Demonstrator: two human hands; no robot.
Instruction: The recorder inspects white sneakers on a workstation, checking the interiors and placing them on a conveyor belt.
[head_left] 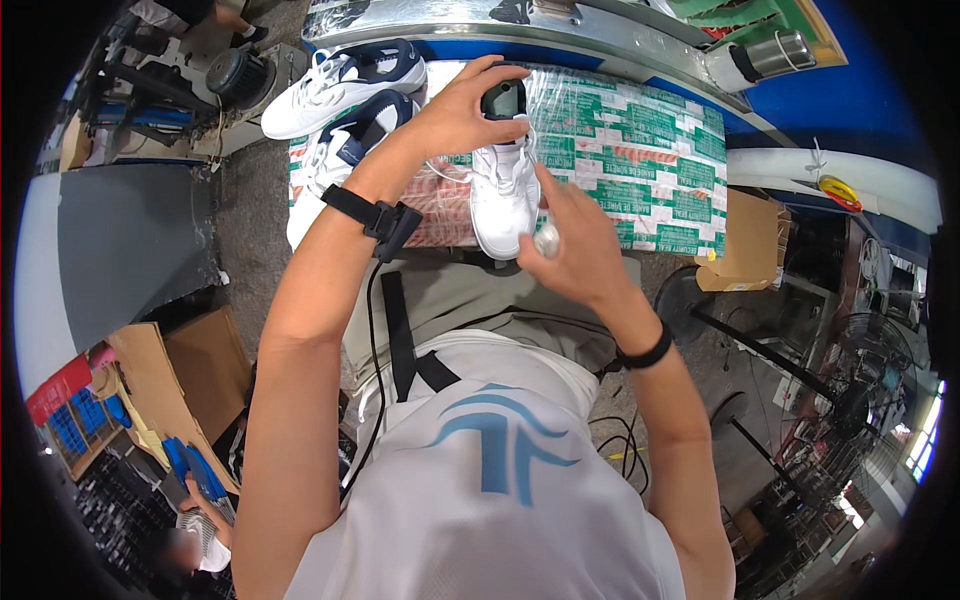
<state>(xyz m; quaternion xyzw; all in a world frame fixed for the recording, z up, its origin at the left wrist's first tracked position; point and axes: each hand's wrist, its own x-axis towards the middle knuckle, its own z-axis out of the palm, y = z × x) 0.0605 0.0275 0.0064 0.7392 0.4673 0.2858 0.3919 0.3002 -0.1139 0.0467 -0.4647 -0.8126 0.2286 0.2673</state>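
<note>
A white lace-up sneaker [503, 205] stands toe toward me on a taped bench top [620, 130]. A dark green shoe last [505, 98] with a hole in its top fills the sneaker's opening. My left hand [465, 112] is closed round the heel end, thumb and fingers on either side of the last. By the toe, my right hand [580, 240] is partly blurred. Its fingers are closed on a small whitish, shiny thing [546, 240], whose kind I cannot make out, beside the sneaker's right side.
White and navy sneakers [340, 88] sit at the bench's left end, partly behind my left arm. A metal rail [600, 45] runs along the far side. A cardboard box [745, 240] stands right of the bench. A cable hangs from my left wrist strap [385, 225].
</note>
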